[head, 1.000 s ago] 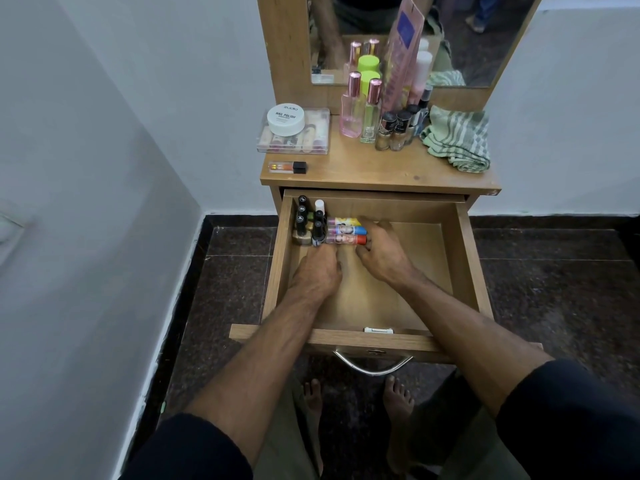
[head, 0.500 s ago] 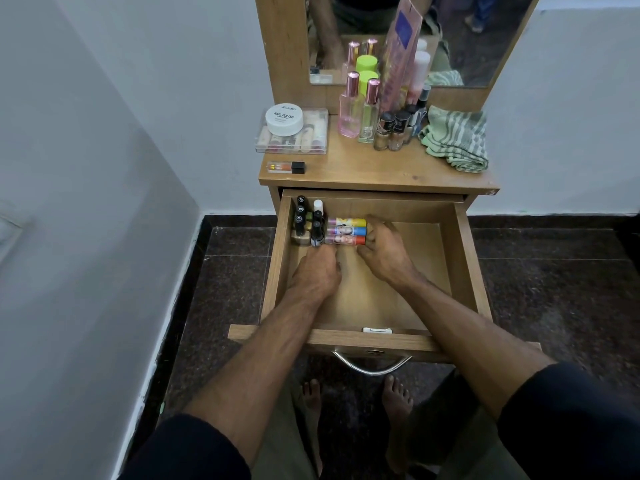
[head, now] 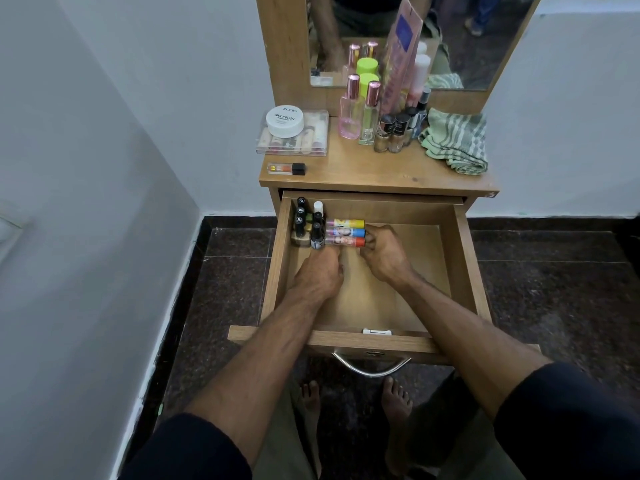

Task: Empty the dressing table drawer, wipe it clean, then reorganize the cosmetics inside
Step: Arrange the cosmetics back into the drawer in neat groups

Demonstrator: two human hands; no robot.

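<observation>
tubes [head: 344, 232] back-left of drawer [head: 464, 258] | light, slick, roll easy | grab mid-barrel | right hand [head: 382, 256] curled at caps, left hand [head: 320, 271] fingers hidden, can't tell

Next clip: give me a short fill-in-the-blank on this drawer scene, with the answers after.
1. The three tubes lie in the drawer's back-____ corner.
2. The tube nearest the person has a ____ cap.
3. The striped cloth lies on the tabletop's ____ side.
4. The white jar sits on a clear ____.

Answers: left; red; right; box

The person wears dark navy sleeves [head: 568, 427] pushed up above the elbows, leaving both forearms bare, olive-green trousers [head: 287, 441], and nothing on the feet [head: 398, 396].
</observation>
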